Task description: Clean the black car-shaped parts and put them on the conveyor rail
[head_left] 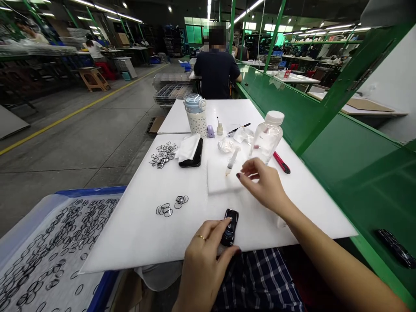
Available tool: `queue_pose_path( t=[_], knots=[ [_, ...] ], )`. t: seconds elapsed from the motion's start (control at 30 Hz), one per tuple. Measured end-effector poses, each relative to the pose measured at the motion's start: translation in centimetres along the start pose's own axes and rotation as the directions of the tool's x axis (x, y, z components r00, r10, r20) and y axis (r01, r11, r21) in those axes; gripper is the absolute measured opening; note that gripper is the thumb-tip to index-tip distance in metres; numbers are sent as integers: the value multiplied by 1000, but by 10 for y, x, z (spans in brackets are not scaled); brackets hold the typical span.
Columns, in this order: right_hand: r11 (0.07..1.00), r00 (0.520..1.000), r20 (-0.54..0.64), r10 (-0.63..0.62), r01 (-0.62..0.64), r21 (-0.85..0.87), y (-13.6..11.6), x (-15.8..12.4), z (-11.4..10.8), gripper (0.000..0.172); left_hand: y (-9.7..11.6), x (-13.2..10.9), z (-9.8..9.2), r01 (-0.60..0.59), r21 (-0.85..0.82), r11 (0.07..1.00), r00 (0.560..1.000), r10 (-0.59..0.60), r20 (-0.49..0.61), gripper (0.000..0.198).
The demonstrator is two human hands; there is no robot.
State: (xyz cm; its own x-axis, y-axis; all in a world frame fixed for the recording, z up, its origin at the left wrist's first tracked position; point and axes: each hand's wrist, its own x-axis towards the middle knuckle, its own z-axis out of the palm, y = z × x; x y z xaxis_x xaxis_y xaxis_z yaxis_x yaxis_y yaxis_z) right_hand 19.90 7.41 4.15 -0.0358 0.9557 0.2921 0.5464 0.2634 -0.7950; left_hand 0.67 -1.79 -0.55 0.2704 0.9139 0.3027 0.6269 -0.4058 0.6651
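Overhead strip lights (130,17) light my work evenly, so the white tabletop (146,234) looks bright with mild glare, and my right hand (263,186) casts only a faint shadow. The wide lens bends the green frame (344,82) near the edges, and the distant floor (97,130) looks soft.

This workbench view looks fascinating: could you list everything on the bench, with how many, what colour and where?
Work board: one, white, in front of the person
Black rings: dozens, black, in small piles on the board
Blue-rimmed tray: one, blue and clear, lower left, full of rings
Drink bottle: one, pale blue and white, far end
Plastic bottle: one, clear with white cap, right of centre
Foam pad: one, white, mid-board
Syringe: one, clear, on the pad
Phone: one, black, beneath a tissue
Red-handled tool: one, red, right edge
Left hand: holding a small black object
Right hand: open, above the pad
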Motion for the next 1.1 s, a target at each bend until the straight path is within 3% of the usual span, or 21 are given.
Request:
queue_pose_path(
  t=[0.07,0.2,0.3,0.4,0.57,0.63,0.73,0.8,0.83,0.93,0.97,1.1],
  knots=[
    [997,1000,-6,23,-23,78,2,15,6,29,2,6,-5,27,-32,999,993,-23,117,55],
    [989,975,222,0,-33,144,4,35,14,16,-2,25,-21,4,-74,997,940,22,341,67],
    [969,955,295,11,-83,233,5,40,14,32,-4,36,-25,-21,-92,996,900,59,431,69],
    [933,948,315,-35,-83,351,6,35,15,39,1,40,-19,24,-100,995,918,17,395,63],
    [883,918,378,-117,-78,464,6,23,15,32,11,45,-3,156,-146,977,965,-119,232,52],
    [824,940,320,-123,-83,561,0,16,8,28,12,47,1,213,-185,959,964,-175,201,46],
    [664,982,152,-111,-41,746,-16,-6,-3,12,13,49,3,252,-232,939,961,-214,177,41],
    [552,992,90,-85,-29,833,-27,-25,-6,14,14,50,2,259,-244,935,960,-222,168,38],
    [498,994,85,-75,-36,866,-32,-33,-6,18,14,50,2,257,-246,935,961,-221,165,36],
    [374,991,120,-59,-89,923,-39,-48,-4,62,16,50,1,241,-245,939,965,-206,161,31],
    [348,991,126,-49,-101,932,-40,-50,-3,70,17,50,1,238,-245,940,966,-202,161,31],
    [286,995,103,4,-100,953,-40,-47,1,69,17,51,1,237,-250,939,967,-203,154,30]
  ],
)
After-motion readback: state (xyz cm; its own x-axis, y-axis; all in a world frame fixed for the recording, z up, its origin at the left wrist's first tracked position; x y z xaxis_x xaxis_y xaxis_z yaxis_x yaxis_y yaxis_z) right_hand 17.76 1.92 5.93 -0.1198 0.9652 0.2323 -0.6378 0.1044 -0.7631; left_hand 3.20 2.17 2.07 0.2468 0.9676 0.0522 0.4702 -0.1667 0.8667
